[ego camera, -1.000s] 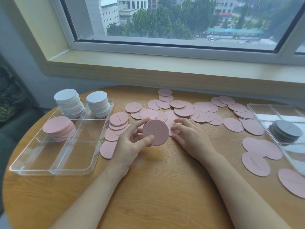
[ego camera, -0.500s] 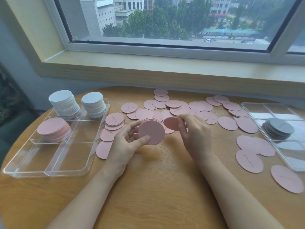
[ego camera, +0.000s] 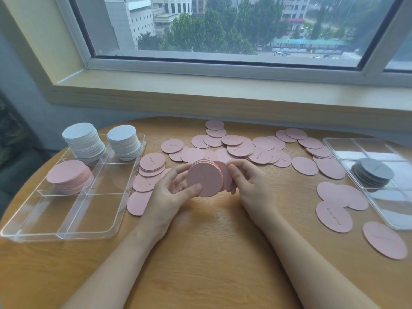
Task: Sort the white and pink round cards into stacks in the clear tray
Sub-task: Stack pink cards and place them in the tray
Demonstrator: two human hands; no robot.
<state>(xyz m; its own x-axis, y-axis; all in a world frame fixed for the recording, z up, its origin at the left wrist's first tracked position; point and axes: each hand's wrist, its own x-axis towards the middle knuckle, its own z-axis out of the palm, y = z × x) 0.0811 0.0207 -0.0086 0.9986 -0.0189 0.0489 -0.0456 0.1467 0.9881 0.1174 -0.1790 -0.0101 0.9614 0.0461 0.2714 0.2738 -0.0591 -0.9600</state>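
My left hand [ego camera: 166,194] grips a small stack of pink round cards [ego camera: 204,178] upright above the table's middle. My right hand [ego camera: 250,180] presses a pink card against the back of that stack. Many loose pink cards [ego camera: 240,148] lie scattered across the far half of the table. The clear tray [ego camera: 66,219] stands at the left. Two white stacks [ego camera: 83,141] [ego camera: 123,141] fill its far compartments, and a pink stack [ego camera: 69,176] sits in the middle left one. The near compartments hold nothing.
A second clear tray [ego camera: 379,148] at the right edge holds a grey stack [ego camera: 373,172]. More pink cards [ego camera: 334,216] lie near it. A short pile of pink cards [ego camera: 152,162] rests beside the left tray. The window sill runs behind the round wooden table.
My right hand lifted a pink card from the pile on the table and brought it to the back of the stack in my left hand. The view shifted slightly.
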